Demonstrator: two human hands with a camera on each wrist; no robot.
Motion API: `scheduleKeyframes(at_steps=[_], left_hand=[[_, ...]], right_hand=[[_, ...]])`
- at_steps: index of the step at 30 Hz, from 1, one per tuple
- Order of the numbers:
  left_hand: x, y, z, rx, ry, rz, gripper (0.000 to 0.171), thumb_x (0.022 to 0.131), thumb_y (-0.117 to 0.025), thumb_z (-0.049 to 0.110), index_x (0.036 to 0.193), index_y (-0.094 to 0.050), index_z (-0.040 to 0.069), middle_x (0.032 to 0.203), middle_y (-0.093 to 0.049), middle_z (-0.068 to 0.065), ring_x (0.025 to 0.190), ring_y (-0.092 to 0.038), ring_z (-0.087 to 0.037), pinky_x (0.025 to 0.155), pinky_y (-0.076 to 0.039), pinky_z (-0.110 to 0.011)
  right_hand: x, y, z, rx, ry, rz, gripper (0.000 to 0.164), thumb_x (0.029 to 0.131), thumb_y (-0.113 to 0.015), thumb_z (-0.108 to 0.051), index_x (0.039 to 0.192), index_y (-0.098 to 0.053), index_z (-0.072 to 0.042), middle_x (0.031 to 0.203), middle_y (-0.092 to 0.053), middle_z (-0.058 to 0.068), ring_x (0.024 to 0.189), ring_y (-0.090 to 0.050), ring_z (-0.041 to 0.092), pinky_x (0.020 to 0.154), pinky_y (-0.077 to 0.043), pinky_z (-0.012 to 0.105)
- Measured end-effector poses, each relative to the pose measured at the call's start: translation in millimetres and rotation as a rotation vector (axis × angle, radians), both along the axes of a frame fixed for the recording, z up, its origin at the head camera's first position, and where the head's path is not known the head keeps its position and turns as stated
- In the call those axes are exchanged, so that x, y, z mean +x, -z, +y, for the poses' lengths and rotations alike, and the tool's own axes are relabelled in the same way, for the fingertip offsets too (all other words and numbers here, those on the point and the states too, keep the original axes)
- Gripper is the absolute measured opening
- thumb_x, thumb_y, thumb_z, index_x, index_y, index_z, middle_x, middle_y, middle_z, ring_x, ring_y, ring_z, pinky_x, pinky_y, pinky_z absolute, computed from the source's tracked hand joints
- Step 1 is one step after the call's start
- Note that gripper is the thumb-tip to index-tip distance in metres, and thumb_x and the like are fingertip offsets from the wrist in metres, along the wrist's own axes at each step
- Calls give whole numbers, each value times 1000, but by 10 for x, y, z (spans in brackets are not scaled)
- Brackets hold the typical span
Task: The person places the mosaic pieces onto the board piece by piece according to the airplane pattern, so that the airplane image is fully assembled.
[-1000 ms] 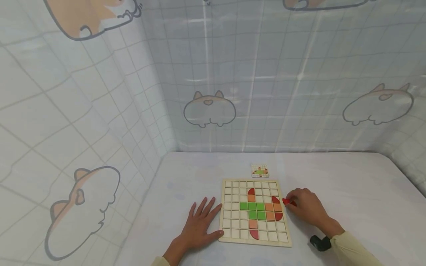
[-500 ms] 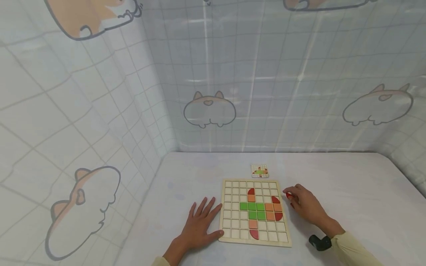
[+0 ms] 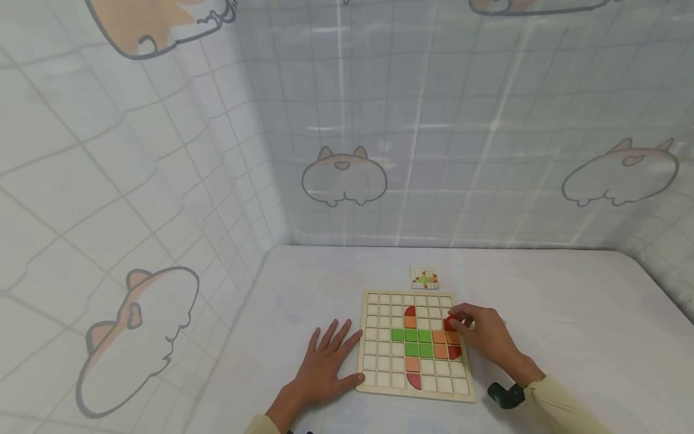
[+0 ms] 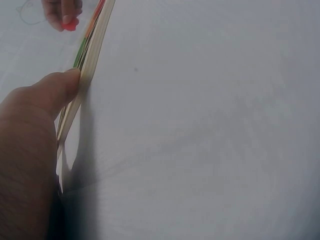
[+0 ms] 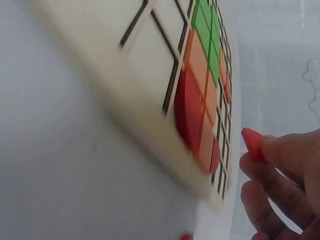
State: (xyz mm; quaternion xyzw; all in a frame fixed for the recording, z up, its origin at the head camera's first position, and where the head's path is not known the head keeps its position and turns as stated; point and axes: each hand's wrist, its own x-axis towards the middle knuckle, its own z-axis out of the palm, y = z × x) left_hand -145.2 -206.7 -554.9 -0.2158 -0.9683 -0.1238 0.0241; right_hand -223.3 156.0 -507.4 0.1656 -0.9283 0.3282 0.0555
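Observation:
A square wooden grid board (image 3: 414, 395) lies on the table with green, orange and red tiles in some cells. My left hand (image 3: 324, 367) lies spread on the table at the board's left edge, its thumb touching the rim, as the left wrist view also shows. My right hand (image 3: 487, 334) pinches a red tile (image 5: 254, 142) between thumb and index finger over the board's upper right, near the orange squares. This tile looks wedge-shaped in the right wrist view; its full outline is hidden. A red quarter-round tile (image 5: 189, 110) sits in a cell beside orange squares (image 5: 196, 57).
A small pattern card (image 3: 425, 278) lies just beyond the board's far edge. A bit of green (image 3: 504, 322) shows behind the right hand. Red (image 5: 186, 236) appears at the bottom of the right wrist view, mostly cut off. A patterned curtain (image 3: 434, 181) stands behind the table.
The right hand has moved left with the red tile, from beside the board's right edge to over its upper right cells. The left hand stays in place.

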Motion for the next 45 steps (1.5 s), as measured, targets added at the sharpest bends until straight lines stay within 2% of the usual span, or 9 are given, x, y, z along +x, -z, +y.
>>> scheduleKeyframes(at_steps=[5,11,16,19,23,31,40,45], left_hand=[[-11,6,-1,-14,-2,6,79,91,-39,73,157,-25,31,163,-17,-1,149,-9,-29,111,-10,-64],[-7,3,13,-1,3,0,79,91,-42,71,157,-27,30,163,-19,-2,148,-11,-31,110,-11,-65],[-5,-17,28,-6,3,-13,79,91,-41,72,157,-26,31,163,-17,-1,149,-9,-30,111,-10,-63],[-6,-10,29,-6,5,-6,79,91,-41,72,157,-26,31,163,-17,-1,149,-9,-30,111,-10,-63],[-11,6,28,-4,8,-1,79,91,-42,72,157,-26,31,163,-18,-1,148,-11,-31,110,-10,-64],[-6,-22,32,-15,5,-14,79,91,-41,72,157,-27,30,163,-18,-2,149,-10,-31,110,-11,-64],[-1,-1,15,-6,8,4,79,91,-42,71,157,-28,29,163,-18,-2,149,-10,-31,110,-11,-64],[-2,1,10,-2,13,24,79,92,-43,70,157,-29,27,163,-19,-3,148,-12,-33,109,-12,-65]], right_hand=[[10,-3,-192,-66,-68,-37,15,85,-78,-11,99,-74,-12,82,-66,-12,71,-54,10,56,-46,24],[-18,22,-408,-134,-221,-59,11,88,-75,-11,93,-72,-20,85,-66,-15,73,-56,6,61,-49,24],[-41,31,-524,-177,-326,-13,15,87,-75,-5,94,-69,-17,91,-65,-11,77,-58,7,67,-51,25],[-53,29,-587,-179,-335,7,15,86,-75,-4,92,-69,-17,91,-64,-10,77,-58,8,67,-51,26],[-72,35,-673,-158,-322,-13,13,86,-76,-8,93,-71,-18,86,-63,-13,75,-57,6,66,-50,25],[-110,72,-861,-112,-388,-36,8,88,-75,-13,96,-75,-15,84,-64,-16,71,-55,4,64,-50,24],[-181,141,-1024,-5,-421,-38,7,89,-74,-15,88,-76,-22,78,-62,-20,68,-52,2,62,-46,25],[-208,183,-1077,100,-433,75,5,89,-76,-22,85,-76,-25,77,-61,-24,73,-47,4,66,-41,25]])
